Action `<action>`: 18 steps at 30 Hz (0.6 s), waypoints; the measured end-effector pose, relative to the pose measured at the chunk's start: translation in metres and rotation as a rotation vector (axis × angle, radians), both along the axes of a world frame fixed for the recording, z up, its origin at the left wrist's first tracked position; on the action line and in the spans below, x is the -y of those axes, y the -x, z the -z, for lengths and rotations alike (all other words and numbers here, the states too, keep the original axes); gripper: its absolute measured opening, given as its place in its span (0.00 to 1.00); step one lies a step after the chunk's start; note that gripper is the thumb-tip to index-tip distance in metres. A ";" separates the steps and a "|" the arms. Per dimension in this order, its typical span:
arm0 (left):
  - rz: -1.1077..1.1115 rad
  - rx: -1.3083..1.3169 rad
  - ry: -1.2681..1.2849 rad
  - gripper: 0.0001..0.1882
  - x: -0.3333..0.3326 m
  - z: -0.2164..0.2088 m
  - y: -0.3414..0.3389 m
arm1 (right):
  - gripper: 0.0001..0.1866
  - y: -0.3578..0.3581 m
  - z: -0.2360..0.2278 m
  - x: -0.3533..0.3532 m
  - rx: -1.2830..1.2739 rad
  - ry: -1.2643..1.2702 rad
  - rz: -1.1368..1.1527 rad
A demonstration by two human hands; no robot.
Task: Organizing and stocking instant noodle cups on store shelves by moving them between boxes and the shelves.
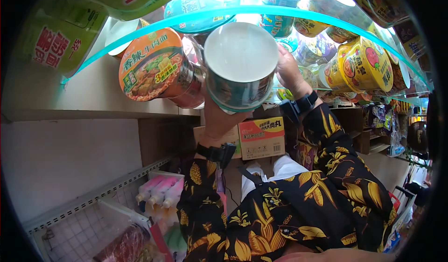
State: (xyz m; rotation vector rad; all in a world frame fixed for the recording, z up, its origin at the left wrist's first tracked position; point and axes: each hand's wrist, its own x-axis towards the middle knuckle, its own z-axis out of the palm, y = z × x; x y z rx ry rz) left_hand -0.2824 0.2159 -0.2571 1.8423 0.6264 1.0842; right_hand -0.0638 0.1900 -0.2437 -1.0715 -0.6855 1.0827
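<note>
A teal instant noodle cup point(242, 91) is held up in front of the shelf, its plain white round base toward me. My left hand point(221, 122) grips it from below, with the fingers hidden behind the cup. At the cup's right side, my right hand point(290, 70) is closed against it, the thumb side showing near the white rim. An orange instant noodle cup point(151, 66) stands close on the left, lid tilted toward me. Other teal noodle cups point(203, 5) are behind and above the held one.
A glass shelf edge point(261, 10) curves above my hands. Yellow noodle cups point(366, 66) line the right. A cardboard carton point(262, 138) sits below my hands. At lower left are a wire rack point(70, 229) and pink-topped bottles point(161, 189). Green packages point(70, 40) hang over the upper left.
</note>
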 end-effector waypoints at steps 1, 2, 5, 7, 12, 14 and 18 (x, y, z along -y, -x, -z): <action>0.006 0.046 0.005 0.55 0.001 0.002 -0.010 | 0.21 -0.001 0.002 0.009 -0.008 -0.001 0.045; 0.004 0.051 0.007 0.55 0.002 0.001 -0.017 | 0.21 0.002 0.002 0.016 -0.002 0.000 0.043; 0.011 0.118 0.046 0.60 0.003 0.007 -0.048 | 0.23 0.006 0.001 0.034 -0.129 -0.060 0.131; -0.038 0.069 -0.019 0.61 0.005 0.013 -0.057 | 0.25 0.007 0.002 0.039 0.023 -0.148 0.162; -0.054 0.049 -0.012 0.65 0.003 0.013 -0.078 | 0.45 0.001 0.007 0.057 0.460 -0.225 0.195; -0.060 -0.012 -0.056 0.65 -0.001 0.008 -0.077 | 0.54 -0.003 0.001 0.057 0.556 -0.212 0.163; -0.103 -0.197 -0.055 0.55 0.015 0.001 -0.060 | 0.53 -0.014 0.010 0.054 0.444 -0.237 0.167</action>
